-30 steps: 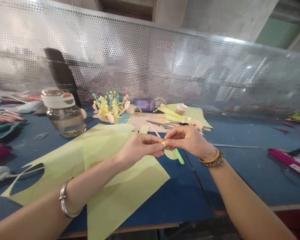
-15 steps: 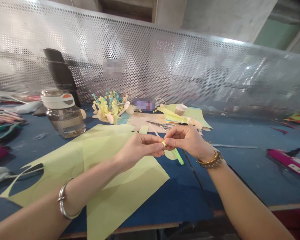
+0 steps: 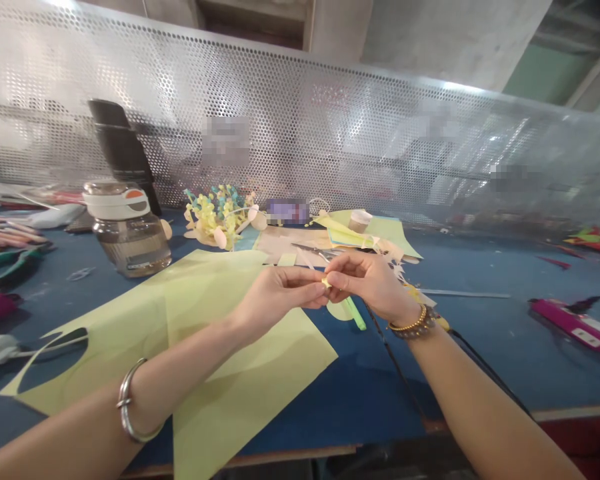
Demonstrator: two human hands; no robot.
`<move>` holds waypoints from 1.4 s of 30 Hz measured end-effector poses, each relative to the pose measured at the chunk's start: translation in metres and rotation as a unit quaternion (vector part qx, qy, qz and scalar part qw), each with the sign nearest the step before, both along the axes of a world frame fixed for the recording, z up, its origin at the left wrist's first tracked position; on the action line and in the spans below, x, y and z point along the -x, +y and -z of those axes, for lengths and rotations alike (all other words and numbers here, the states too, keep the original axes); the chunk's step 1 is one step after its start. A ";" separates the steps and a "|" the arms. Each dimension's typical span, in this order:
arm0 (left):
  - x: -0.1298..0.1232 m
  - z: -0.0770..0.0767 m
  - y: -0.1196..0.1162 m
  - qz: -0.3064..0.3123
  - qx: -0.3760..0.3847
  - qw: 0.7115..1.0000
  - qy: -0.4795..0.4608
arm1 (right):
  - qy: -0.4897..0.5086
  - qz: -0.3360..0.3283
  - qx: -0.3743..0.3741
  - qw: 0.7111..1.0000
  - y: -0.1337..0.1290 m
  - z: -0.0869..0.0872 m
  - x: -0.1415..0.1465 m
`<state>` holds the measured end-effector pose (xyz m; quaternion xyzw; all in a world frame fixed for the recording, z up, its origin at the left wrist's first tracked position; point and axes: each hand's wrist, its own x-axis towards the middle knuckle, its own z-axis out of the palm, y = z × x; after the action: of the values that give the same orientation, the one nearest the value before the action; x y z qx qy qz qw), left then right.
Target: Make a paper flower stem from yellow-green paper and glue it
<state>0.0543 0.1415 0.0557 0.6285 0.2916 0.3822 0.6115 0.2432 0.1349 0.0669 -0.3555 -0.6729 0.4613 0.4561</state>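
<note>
Between my fingertips is a small piece of yellow paper [image 3: 326,283], partly hidden by the fingers. My left hand [image 3: 285,288] pinches it from the left with thumb and forefinger. From the other side, the closed fingers of my right hand [image 3: 367,280] grip the same piece. Beneath my left forearm lies a large sheet of pale yellow paper [image 3: 260,387], with a rounded hole cut near its left end. A bright green pen or marker [image 3: 356,315] rests just under my right hand. Scissors [image 3: 310,249] lie behind the hands, their handles hidden.
A water bottle [image 3: 130,243] and a black flask [image 3: 123,147] stand at the left. Yellow and teal paper flowers [image 3: 217,217] sit at the back. A purple power strip [image 3: 575,327] lies right. Pliers [image 3: 20,263] rest far left. A perforated metal panel [image 3: 280,113] borders the table.
Both hands stay pinched on the small yellow paper. My right hand has shifted slightly left, uncovering a yellow item behind its wrist.
</note>
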 end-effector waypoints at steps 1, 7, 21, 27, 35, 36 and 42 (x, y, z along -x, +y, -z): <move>0.000 0.000 0.000 -0.004 -0.001 1.000 0.001 | -0.002 0.006 -0.004 1.000 0.000 0.000 0.001; -0.002 0.001 0.001 -0.015 0.014 1.000 -0.023 | 0.010 0.020 -0.027 0.999 0.002 0.002 0.000; 0.006 -0.007 0.012 -0.157 0.030 0.984 -0.073 | 0.071 0.145 -0.153 0.975 0.011 0.005 -0.014; 0.017 -0.024 0.039 -0.162 -0.080 0.972 0.150 | -0.114 0.230 -0.143 0.956 0.021 0.009 -0.028; 0.007 -0.026 0.075 -0.127 -0.197 0.940 0.247 | -0.413 0.266 -0.120 0.863 0.029 0.016 -0.036; 0.004 -0.025 0.074 -0.124 -0.206 0.936 0.255 | -0.431 0.262 -0.115 0.856 0.029 0.016 -0.037; -0.008 -0.017 0.048 -0.139 -0.065 0.968 0.199 | -0.506 0.252 -0.086 0.821 0.027 0.014 -0.040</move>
<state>0.0626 0.1896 0.0729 0.6837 0.4666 0.3487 0.4396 0.2830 0.1620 0.0527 -0.6551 -0.7332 0.0260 0.1805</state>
